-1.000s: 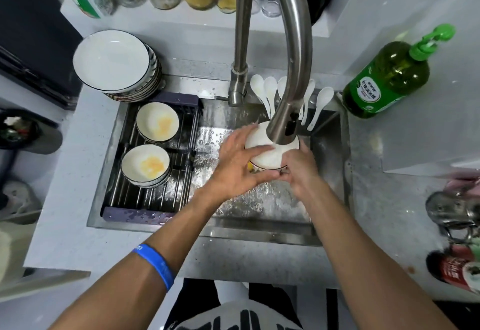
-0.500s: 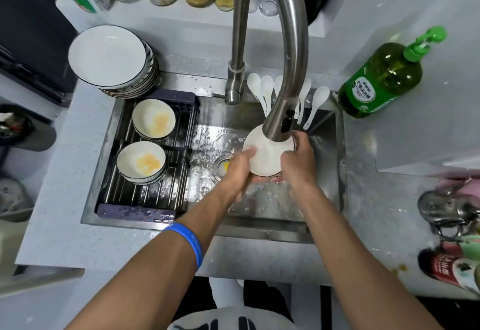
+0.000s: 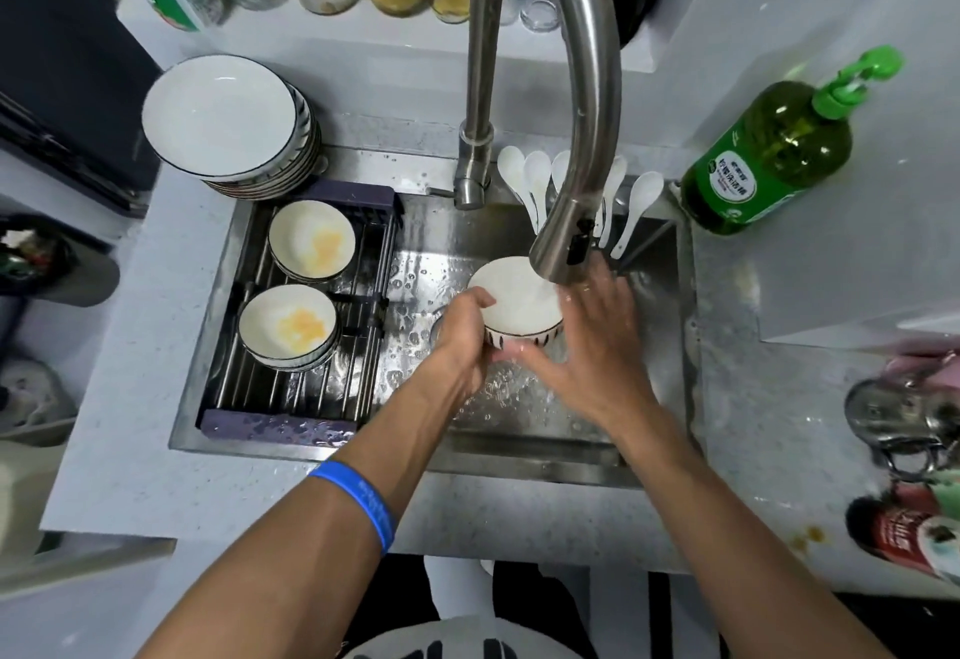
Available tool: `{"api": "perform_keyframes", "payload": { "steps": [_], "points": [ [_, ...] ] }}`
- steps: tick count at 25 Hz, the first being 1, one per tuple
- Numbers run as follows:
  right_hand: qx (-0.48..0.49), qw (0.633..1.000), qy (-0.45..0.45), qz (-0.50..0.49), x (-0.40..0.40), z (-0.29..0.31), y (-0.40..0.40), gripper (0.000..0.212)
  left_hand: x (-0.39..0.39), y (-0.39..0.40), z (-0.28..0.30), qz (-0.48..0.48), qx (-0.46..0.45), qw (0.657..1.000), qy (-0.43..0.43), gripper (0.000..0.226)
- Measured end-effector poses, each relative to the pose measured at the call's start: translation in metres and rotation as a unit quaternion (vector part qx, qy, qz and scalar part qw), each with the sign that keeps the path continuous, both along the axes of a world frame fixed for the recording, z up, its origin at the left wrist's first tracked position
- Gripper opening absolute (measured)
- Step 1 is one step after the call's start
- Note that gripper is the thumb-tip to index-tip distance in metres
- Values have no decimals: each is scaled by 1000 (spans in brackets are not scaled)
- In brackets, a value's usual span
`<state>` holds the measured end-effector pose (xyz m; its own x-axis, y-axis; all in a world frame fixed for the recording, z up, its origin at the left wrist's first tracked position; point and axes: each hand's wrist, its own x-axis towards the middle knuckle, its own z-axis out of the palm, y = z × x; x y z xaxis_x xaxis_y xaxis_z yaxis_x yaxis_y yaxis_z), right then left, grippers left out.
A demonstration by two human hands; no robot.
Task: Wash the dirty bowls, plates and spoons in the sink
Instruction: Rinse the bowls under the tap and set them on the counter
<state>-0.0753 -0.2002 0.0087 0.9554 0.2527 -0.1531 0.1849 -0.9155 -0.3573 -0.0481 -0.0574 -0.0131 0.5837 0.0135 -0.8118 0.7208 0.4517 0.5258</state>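
**Bowl turned upright under the tap**

Since half a second ago the white bowl with a dark-striped outer wall (image 3: 511, 302) has tipped from facing the camera to sitting mouth-up, and the right hand (image 3: 597, 341) has spread its fingers.

Head view: the stainless steel sink (image 3: 524, 456) is set into a pale speckled worktop (image 3: 130, 466), with a white ledge of jars and bottles behind it. Everything below is placed from the curved brushed-steel tap (image 3: 587, 102). Water runs from its spout straight into the bowl, which is held just beneath it, above the wet sink floor.

The left hand (image 3: 462, 341) grips the bowl's left rim, thumb over the edge and fingers curled under. The right hand lies flat and relaxed against the bowl's right side, fingers straight, not clasping it.

Left of the tap, a dark wire draining rack (image 3: 291, 388) sits in the sink and carries two white bowls with yellow residue (image 3: 311, 240) (image 3: 287, 326); each seems to rest on others, number unclear. Further left and back, one stack of white dark-rimmed plates (image 3: 223, 118) stands on the worktop. Directly behind the spout, about five white ceramic spoons (image 3: 641, 201) lean on the sink's back edge, some hidden by the tap. Right of the tap stands one green pump bottle of dish soap (image 3: 769, 159).
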Motion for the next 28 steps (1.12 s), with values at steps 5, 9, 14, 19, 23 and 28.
{"api": "perform_keyframes", "payload": {
  "steps": [5, 9, 14, 19, 23, 28],
  "points": [
    [-35, 993, 20, 112, 4, 3, 4, 26, 4, 3, -3, -48, 36, 998, -3, 35],
    [-83, 994, -2, 73, -3, 5, 15, 5, 3, -3, -2, -10, -49, 999, -17, 34],
    [-229, 970, 4, 81, -10, 17, 29, 23, 13, -7, -7, -141, 177, 971, -70, 28],
    [-88, 995, 27, -29, -3, 14, 23, 17, 21, -14, 11, -201, 213, 948, -124, 27],
    [299, 917, 131, -230, -5, -4, 24, 7, 6, -10, 8, -217, 180, 944, -171, 58],
    [680, 512, 289, -438, -2, -2, 26, 24, 9, -8, 8, -163, 187, 937, -244, 25]
  ]
}}
